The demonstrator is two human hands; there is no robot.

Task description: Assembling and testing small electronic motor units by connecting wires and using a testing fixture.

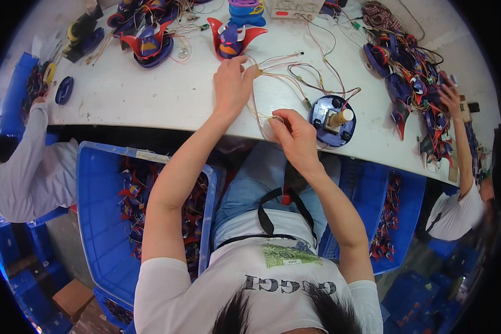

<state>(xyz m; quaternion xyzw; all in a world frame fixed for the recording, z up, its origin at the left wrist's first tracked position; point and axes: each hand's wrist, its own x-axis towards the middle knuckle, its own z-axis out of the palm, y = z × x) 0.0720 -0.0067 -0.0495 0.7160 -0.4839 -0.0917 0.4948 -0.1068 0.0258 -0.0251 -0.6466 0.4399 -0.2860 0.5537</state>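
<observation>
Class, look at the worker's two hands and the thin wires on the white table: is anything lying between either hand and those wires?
Nothing visible does. The left hand already pinches the thin wires at its fingertips, and the right hand grips their lower end near the table edge. The round blue base sits just beside the right hand, not between.

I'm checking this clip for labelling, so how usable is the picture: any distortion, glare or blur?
Head view: strong fisheye, the white table edge bows and corners go black; lighting even, no harsh glare; left hand, right hand and thin wires sharp; rim slightly soft.
</observation>
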